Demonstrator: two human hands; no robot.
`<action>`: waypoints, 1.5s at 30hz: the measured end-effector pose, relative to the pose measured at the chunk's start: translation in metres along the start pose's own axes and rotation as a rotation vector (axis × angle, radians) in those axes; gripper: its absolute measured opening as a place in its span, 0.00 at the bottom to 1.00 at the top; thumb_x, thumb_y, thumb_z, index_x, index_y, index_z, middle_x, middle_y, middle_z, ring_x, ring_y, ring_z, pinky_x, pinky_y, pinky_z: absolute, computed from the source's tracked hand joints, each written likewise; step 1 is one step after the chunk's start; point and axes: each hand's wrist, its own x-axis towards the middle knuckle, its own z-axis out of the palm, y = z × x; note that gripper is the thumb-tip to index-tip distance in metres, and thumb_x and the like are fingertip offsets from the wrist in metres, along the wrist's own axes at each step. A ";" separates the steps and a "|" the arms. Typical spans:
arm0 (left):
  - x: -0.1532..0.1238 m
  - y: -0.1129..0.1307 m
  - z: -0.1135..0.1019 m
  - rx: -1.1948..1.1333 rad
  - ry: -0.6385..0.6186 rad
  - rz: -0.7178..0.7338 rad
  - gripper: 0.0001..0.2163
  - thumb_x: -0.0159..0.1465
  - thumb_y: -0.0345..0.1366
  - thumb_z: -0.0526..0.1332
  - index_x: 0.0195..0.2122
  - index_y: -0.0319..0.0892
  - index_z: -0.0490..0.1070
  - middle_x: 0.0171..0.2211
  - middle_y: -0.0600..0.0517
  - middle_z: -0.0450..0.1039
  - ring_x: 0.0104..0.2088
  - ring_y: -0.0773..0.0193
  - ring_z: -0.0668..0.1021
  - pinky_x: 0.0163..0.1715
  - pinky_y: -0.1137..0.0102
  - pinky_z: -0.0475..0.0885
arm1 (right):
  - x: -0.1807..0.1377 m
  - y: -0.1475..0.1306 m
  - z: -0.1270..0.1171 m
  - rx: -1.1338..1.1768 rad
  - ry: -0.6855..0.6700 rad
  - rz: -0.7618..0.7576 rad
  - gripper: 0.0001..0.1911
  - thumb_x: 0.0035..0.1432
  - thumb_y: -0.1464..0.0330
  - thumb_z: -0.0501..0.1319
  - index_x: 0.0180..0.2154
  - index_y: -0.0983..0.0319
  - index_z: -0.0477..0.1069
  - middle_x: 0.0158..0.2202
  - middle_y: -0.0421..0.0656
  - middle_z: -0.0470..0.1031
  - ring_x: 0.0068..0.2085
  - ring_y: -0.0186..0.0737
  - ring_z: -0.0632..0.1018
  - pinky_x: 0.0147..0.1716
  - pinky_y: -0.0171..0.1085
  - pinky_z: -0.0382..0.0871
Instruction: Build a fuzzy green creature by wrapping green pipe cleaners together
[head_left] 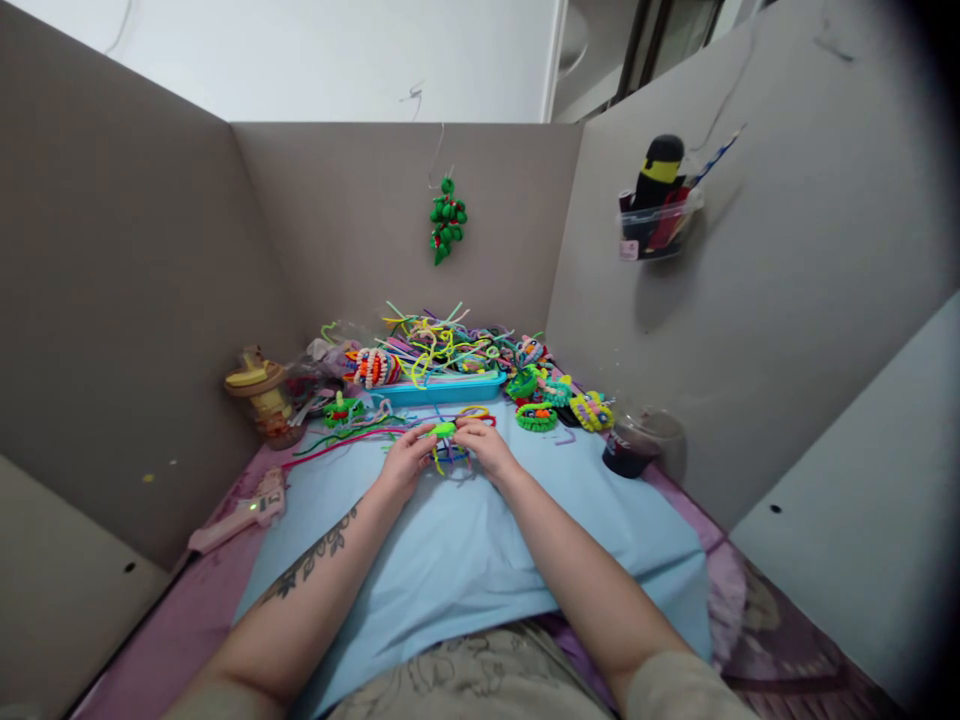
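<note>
My left hand [406,459] and my right hand [487,447] meet over the blue cloth [465,540], fingers pinched on either side of a small pipe-cleaner craft [451,460]. Its top is a bright green coil [444,429]; yellow, blue and purple stems hang below and spread like an open cage. The fingertips hide part of its sides. Just beyond the hands lie a yellow-orange pipe-cleaner loop [474,411] and long loose pipe cleaners, among them a pink-red one [345,440] trailing left.
A blue tray [439,391] heaped with pipe cleaners stands at the back. Finished fuzzy pieces [536,416] lie to its right, near a dark-filled cup [628,445]. At left are a pink glue gun [244,518] and a lidded cup [264,398]. Grey panels [397,220] enclose three sides.
</note>
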 end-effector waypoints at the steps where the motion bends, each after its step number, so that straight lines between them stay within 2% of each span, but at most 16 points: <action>1: 0.001 0.000 0.000 -0.013 0.012 0.002 0.23 0.41 0.35 0.73 0.40 0.40 0.74 0.28 0.51 0.76 0.28 0.68 0.75 0.26 0.76 0.63 | 0.001 0.001 0.000 -0.014 0.005 0.011 0.08 0.35 0.62 0.69 0.19 0.60 0.76 0.42 0.45 0.71 0.48 0.48 0.70 0.48 0.42 0.61; 4: 0.000 0.002 0.002 -0.006 0.017 0.022 0.22 0.40 0.35 0.73 0.38 0.39 0.74 0.28 0.51 0.75 0.27 0.69 0.74 0.26 0.76 0.63 | 0.001 0.002 -0.001 -0.051 0.004 0.017 0.07 0.36 0.63 0.68 0.19 0.60 0.76 0.41 0.45 0.72 0.47 0.47 0.71 0.48 0.42 0.62; 9: -0.003 0.003 0.003 0.069 0.043 0.080 0.23 0.41 0.38 0.72 0.39 0.38 0.74 0.27 0.51 0.75 0.27 0.68 0.74 0.25 0.76 0.63 | -0.001 0.004 0.000 -0.068 0.004 -0.107 0.07 0.40 0.63 0.66 0.23 0.60 0.75 0.39 0.43 0.73 0.46 0.45 0.71 0.50 0.42 0.59; 13: -0.005 0.001 0.005 0.093 0.023 0.114 0.24 0.41 0.38 0.73 0.39 0.38 0.73 0.24 0.53 0.74 0.24 0.69 0.73 0.24 0.75 0.64 | -0.001 0.006 0.001 0.013 -0.036 -0.092 0.10 0.42 0.61 0.66 0.25 0.61 0.72 0.31 0.41 0.73 0.36 0.40 0.73 0.42 0.39 0.64; 15: -0.006 0.001 0.006 0.104 0.010 0.127 0.24 0.40 0.38 0.73 0.39 0.38 0.73 0.23 0.53 0.74 0.24 0.69 0.73 0.25 0.76 0.64 | 0.000 0.005 0.001 0.009 -0.017 -0.105 0.10 0.42 0.62 0.66 0.26 0.61 0.70 0.30 0.40 0.72 0.34 0.39 0.73 0.40 0.39 0.65; 18: -0.008 0.002 0.008 0.116 0.009 0.144 0.24 0.39 0.38 0.73 0.38 0.38 0.74 0.24 0.53 0.74 0.24 0.70 0.73 0.25 0.76 0.64 | -0.003 0.001 0.001 -0.100 0.071 -0.216 0.09 0.43 0.64 0.65 0.26 0.60 0.69 0.33 0.41 0.71 0.38 0.40 0.72 0.41 0.39 0.65; 22: -0.008 0.002 0.007 0.112 0.021 0.156 0.23 0.40 0.37 0.73 0.39 0.38 0.74 0.23 0.54 0.73 0.23 0.70 0.72 0.23 0.76 0.63 | -0.011 -0.008 0.003 -0.397 0.217 -0.408 0.03 0.45 0.67 0.64 0.23 0.59 0.71 0.34 0.43 0.69 0.43 0.43 0.69 0.49 0.43 0.60; 25: -0.008 0.002 0.007 0.096 0.035 0.156 0.23 0.40 0.37 0.73 0.39 0.38 0.74 0.23 0.54 0.73 0.23 0.70 0.72 0.23 0.76 0.62 | -0.017 -0.012 0.006 -0.533 0.205 -0.449 0.04 0.49 0.68 0.61 0.24 0.57 0.73 0.31 0.43 0.69 0.42 0.44 0.69 0.50 0.44 0.57; 28: -0.008 0.002 0.007 0.098 0.035 0.152 0.24 0.40 0.37 0.73 0.39 0.38 0.74 0.23 0.53 0.73 0.23 0.69 0.72 0.24 0.75 0.62 | -0.020 -0.012 0.009 -0.515 0.123 -0.452 0.08 0.53 0.68 0.57 0.26 0.57 0.74 0.29 0.43 0.72 0.38 0.43 0.70 0.46 0.42 0.60; 31: -0.009 0.002 0.008 0.108 0.038 0.166 0.24 0.40 0.37 0.73 0.39 0.37 0.74 0.24 0.52 0.74 0.25 0.68 0.73 0.26 0.73 0.64 | -0.021 -0.011 0.011 -0.483 0.120 -0.438 0.09 0.53 0.68 0.56 0.26 0.57 0.75 0.28 0.42 0.73 0.36 0.43 0.71 0.41 0.40 0.62; 38: -0.011 0.002 0.010 0.129 0.088 0.260 0.21 0.41 0.36 0.72 0.38 0.37 0.74 0.31 0.49 0.77 0.31 0.65 0.76 0.33 0.72 0.67 | -0.023 -0.013 0.014 -0.405 0.068 -0.422 0.07 0.50 0.65 0.60 0.25 0.58 0.75 0.27 0.42 0.74 0.34 0.42 0.72 0.41 0.40 0.63; 42: -0.014 0.002 0.012 0.124 0.043 0.253 0.21 0.44 0.40 0.71 0.40 0.38 0.75 0.34 0.47 0.78 0.33 0.64 0.76 0.32 0.72 0.69 | -0.021 -0.013 0.014 -0.280 0.102 -0.300 0.09 0.49 0.62 0.61 0.23 0.60 0.73 0.25 0.41 0.71 0.29 0.39 0.71 0.32 0.38 0.64; 45: -0.015 0.001 0.012 0.126 0.032 0.236 0.21 0.46 0.43 0.69 0.40 0.39 0.76 0.35 0.47 0.78 0.31 0.64 0.76 0.29 0.73 0.68 | -0.018 -0.010 0.014 -0.155 0.078 -0.190 0.10 0.47 0.60 0.62 0.23 0.60 0.71 0.23 0.39 0.69 0.28 0.37 0.69 0.30 0.36 0.63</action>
